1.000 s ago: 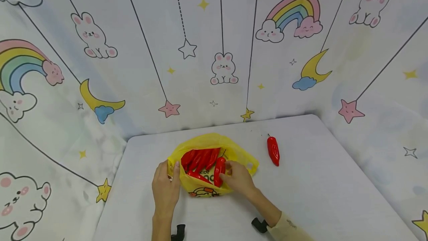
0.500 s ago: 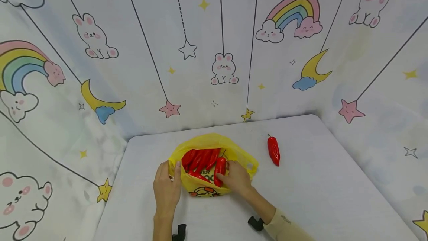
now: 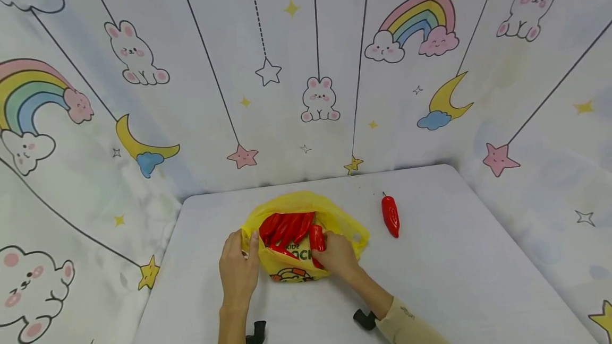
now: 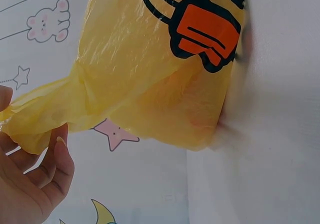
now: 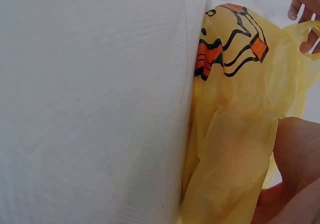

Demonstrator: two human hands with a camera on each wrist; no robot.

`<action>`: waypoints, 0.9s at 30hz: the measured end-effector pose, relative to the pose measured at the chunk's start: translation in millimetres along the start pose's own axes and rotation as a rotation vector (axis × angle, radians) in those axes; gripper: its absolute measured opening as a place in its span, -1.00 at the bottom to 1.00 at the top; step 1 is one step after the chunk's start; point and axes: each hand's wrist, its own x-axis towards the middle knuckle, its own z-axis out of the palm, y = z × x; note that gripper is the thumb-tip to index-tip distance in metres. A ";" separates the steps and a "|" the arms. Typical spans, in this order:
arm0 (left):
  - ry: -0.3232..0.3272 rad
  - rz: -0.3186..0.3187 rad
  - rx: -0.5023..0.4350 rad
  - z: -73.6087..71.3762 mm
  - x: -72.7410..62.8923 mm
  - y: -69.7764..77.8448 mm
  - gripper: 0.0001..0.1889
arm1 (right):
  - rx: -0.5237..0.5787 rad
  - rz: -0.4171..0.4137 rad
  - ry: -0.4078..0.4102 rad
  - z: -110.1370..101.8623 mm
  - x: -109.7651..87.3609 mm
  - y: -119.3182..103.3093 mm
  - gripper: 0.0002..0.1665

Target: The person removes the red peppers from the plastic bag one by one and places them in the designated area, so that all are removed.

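Note:
A yellow plastic bag (image 3: pixel 306 198) with a cartoon print lies on the table, its mouth held wide. Several red chili peppers (image 3: pixel 289 227) are inside it. At the bag's left edge, my left hand (image 3: pixel 239 272) pinches the film between thumb and fingers; the left wrist view shows the same hand (image 4: pixel 37 176) on a gathered corner of the bag (image 4: pixel 125 89). My right hand (image 3: pixel 340 255) reaches into the right side of the mouth and grips one red chili pepper (image 3: pixel 316 237), its lower part partly covered by the thumb. In the right wrist view, bag film (image 5: pixel 235 149) hides the fingers.
Another red chili pepper (image 3: pixel 390 216) lies on the white table (image 3: pixel 454 269) to the right of the bag. A cloth wall (image 3: pixel 215 68) printed with rabbits, stars and rainbows rises behind the table. Black wrist-worn pieces (image 3: pixel 365 319) show below the forearms.
My right hand has shifted slightly over the gripped chili pepper, which now sits lower and nearer the bag's right side, showing more of the print inside. My left hand has hardly moved.

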 end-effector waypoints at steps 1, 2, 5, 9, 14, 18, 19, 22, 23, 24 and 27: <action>0.000 -0.002 0.000 -0.1 0.0 0.0 -0.65 | 0.010 -0.007 -0.002 -0.5 0.3 0.1 -0.60; 0.001 -0.004 -0.001 -0.1 0.1 -0.1 -0.65 | 0.019 -0.005 -0.004 -1.0 0.5 0.1 -0.60; 0.000 -0.009 -0.002 -0.4 0.2 0.0 -0.65 | 0.040 0.010 -0.011 -2.6 0.7 0.3 -0.57; -0.001 -0.013 -0.004 -1.0 0.5 0.7 -0.64 | 0.058 0.028 -0.026 -4.3 0.6 1.9 -0.50; 0.001 -0.010 -0.002 -1.5 0.7 1.3 -0.63 | 0.103 0.028 -0.034 -9.2 -1.4 1.8 -0.41; 0.003 -0.003 -0.004 -1.4 0.9 1.8 -0.65 | 0.118 0.010 -0.043 -13.9 -2.6 0.7 -0.39; 0.003 -0.001 -0.005 -1.4 0.9 1.9 -0.65 | 0.118 0.004 -0.047 -14.9 -2.8 0.6 -0.39; 0.003 0.001 -0.008 -1.4 0.7 2.3 -0.65 | 0.118 -0.011 -0.048 -18.6 -3.9 -0.7 -0.40; 0.004 0.002 -0.009 -1.4 0.7 2.6 -0.65 | 0.118 -0.014 -0.048 -19.9 -4.5 -1.4 -0.41; 0.006 0.002 -0.009 -1.4 0.6 2.5 -0.65 | 0.120 -0.016 -0.048 -21.2 -5.1 -2.1 -0.41; 0.009 0.005 -0.005 -1.0 0.2 2.3 -0.65 | 0.113 -0.013 -0.046 -25.4 -7.4 -4.9 -0.41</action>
